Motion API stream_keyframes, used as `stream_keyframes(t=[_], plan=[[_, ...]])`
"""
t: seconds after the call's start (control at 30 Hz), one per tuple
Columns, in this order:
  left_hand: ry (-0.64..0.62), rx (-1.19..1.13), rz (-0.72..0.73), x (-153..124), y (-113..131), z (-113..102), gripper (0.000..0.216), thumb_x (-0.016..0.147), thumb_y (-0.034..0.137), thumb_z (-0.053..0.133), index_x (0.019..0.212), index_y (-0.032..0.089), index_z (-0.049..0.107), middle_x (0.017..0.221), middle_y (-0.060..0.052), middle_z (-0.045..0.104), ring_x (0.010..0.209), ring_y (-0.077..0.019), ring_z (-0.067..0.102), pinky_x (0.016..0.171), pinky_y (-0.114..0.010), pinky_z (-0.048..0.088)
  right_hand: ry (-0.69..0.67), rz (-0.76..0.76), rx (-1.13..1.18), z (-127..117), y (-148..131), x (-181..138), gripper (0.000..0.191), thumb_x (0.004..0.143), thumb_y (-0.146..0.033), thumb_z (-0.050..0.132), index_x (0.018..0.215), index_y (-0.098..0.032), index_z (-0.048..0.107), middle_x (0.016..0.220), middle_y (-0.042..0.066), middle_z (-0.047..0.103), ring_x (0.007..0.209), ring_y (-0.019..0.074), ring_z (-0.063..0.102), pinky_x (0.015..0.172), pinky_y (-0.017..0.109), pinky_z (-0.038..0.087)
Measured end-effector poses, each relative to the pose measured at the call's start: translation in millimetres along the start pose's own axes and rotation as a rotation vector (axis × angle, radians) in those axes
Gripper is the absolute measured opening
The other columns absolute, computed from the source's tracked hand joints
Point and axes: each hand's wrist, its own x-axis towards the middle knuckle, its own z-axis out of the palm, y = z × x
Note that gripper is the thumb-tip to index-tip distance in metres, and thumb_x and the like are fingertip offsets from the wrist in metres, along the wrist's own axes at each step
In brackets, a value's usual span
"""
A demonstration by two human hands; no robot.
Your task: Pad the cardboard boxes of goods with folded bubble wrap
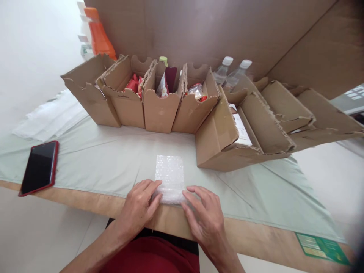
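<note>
A small sheet of clear bubble wrap [170, 173] lies on the pale green cloth [108, 159] near the table's front edge. My left hand [139, 206] rests on its near left corner, fingers stretched and pressing the rolled near edge. My right hand [204, 216] lies at its near right corner, fingers flat and spread against the same edge. Neither hand grips anything else.
A row of open cardboard boxes [159, 102] with packets stands behind the wrap; larger flattened boxes [256, 129] lie to the right. A red-cased phone [40, 167] lies at left. An orange bottle [99, 36] and clear bottles [230, 74] stand at the back.
</note>
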Motion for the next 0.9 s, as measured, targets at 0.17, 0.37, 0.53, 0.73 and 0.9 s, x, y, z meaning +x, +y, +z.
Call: stream_keyframes(t=[0.17, 0.37, 0.53, 0.73, 0.9], plan=[[0.092, 0.072, 0.054, 0.0, -0.1, 1.1, 0.027, 0.097, 0.018, 0.056, 0.123, 0.020, 0.062, 0.115, -0.012, 0.067, 0.106, -0.0261, 0.065, 0.090, -0.041, 0.055, -0.121, -0.035, -0.038, 4.1, 0.3, 3.2, 0.024, 0.097, -0.009, 0.056, 0.117, -0.019, 0.065, 0.116, 0.008, 0.073, 0.118, 0.0278, 0.061, 0.096, 0.044, 0.044], [-0.073, -0.069, 0.119, -6.2, 8.1, -18.0, 0.041, 0.095, 0.013, 0.054, 0.135, 0.022, 0.055, 0.110, -0.009, 0.071, 0.103, -0.0245, 0.064, 0.090, -0.040, 0.053, -0.209, 0.108, 0.178, 1.5, 2.9, 11.2, 0.022, 0.100, -0.013, 0.052, 0.115, -0.022, 0.066, 0.100, 0.005, 0.075, 0.096, 0.0220, 0.065, 0.086, 0.039, 0.050], [-0.035, -0.017, 0.063, 13.1, 0.2, -9.6, 0.032, 0.098, 0.016, 0.052, 0.130, 0.019, 0.057, 0.090, -0.005, 0.071, 0.082, -0.0211, 0.064, 0.076, -0.035, 0.052, -0.084, 0.085, 0.024, -2.5, 5.0, 0.2, 0.025, 0.101, -0.017, 0.054, 0.124, -0.019, 0.062, 0.118, 0.012, 0.068, 0.109, 0.0267, 0.060, 0.091, 0.043, 0.047], [0.065, 0.144, -0.026, 24.1, -9.0, -0.3, 0.025, 0.099, 0.024, 0.053, 0.120, 0.017, 0.064, 0.095, -0.008, 0.071, 0.087, -0.0255, 0.065, 0.080, -0.042, 0.054, -0.190, -0.005, -0.033, 8.1, 9.0, 13.0, 0.026, 0.097, -0.012, 0.056, 0.121, -0.017, 0.063, 0.116, 0.011, 0.069, 0.107, 0.0291, 0.060, 0.090, 0.045, 0.046], [0.154, -0.285, -0.373, -8.7, -1.8, -10.0, 0.034, 0.097, 0.038, 0.059, 0.126, 0.020, 0.063, 0.101, -0.009, 0.072, 0.091, -0.0220, 0.071, 0.078, -0.035, 0.061, -0.136, 0.033, 0.069, 11.8, 11.8, 27.2, 0.022, 0.101, -0.015, 0.052, 0.120, -0.020, 0.063, 0.103, 0.007, 0.074, 0.094, 0.0242, 0.064, 0.085, 0.041, 0.049]])
